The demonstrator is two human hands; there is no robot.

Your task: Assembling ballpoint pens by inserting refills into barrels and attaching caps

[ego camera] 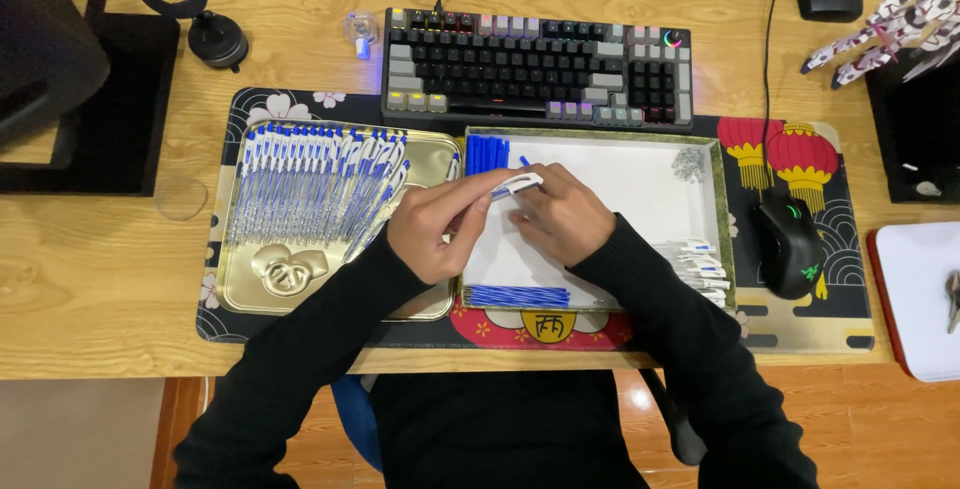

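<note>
Both my hands meet over the left part of a white-lined tray (640, 174). My left hand (440, 224) and my right hand (565, 217) together grip one white pen with blue parts (520, 185), its tip pointing right and away from me. Blue caps (487, 153) lie in the tray's far left corner, blue refills (517, 296) along its near edge, white pen barrels (700, 269) at its right side, and small springs (688, 163) in the far right corner. A gold tray (425, 164) to the left holds several finished white-and-blue pens (310, 179).
A dark keyboard (535, 64) sits behind the trays on a patterned desk mat (800, 324). A black mouse (788, 244) lies to the right. A model figure (890, 24) and a white pad (920, 294) are at far right; a black stand (195, 9) at far left.
</note>
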